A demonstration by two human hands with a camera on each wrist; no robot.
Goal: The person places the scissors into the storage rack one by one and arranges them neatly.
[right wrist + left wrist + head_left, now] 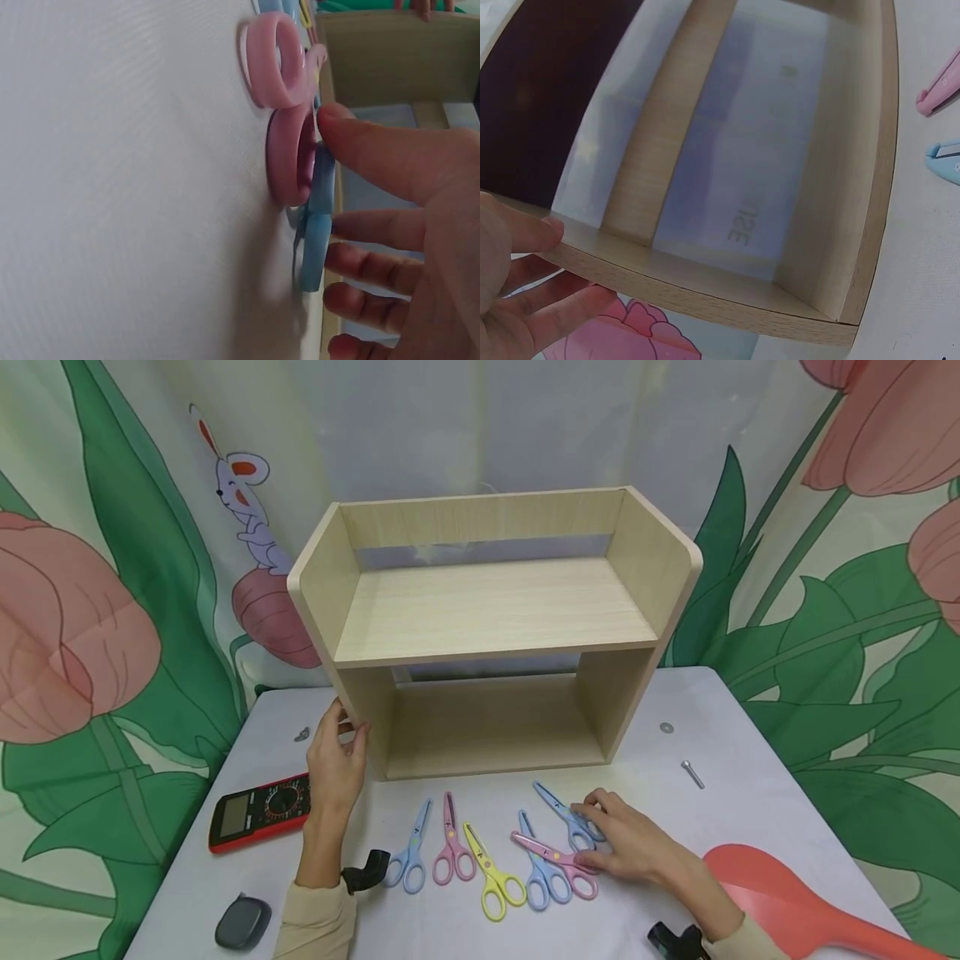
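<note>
While the left hand (337, 764) grips the wooden shelf (495, 610), upper centre, the right hand (626, 835) is at the rightmost blue scissors (557, 804), lower right of centre.

Left thumb and fingers around the side panel's edge; right fingers loosely spread, tips at the blue handles, thumb by the pink scissors (551, 853), which lie across another blue pair (538, 864). Shelf's two tiers face front, open; narrow table strip between its bottom edge and the scissors, wider room at right. White table (735, 752), printed curtain (472, 435) behind. Washer (667, 727) and bolt (693, 774) mid-right; red paddle (772, 893) at lower right, by the forearm. Multimeter (258, 810), lower left, crowds the left wrist; yellow scissors (486, 862) lie left of the crossed pairs.
</note>
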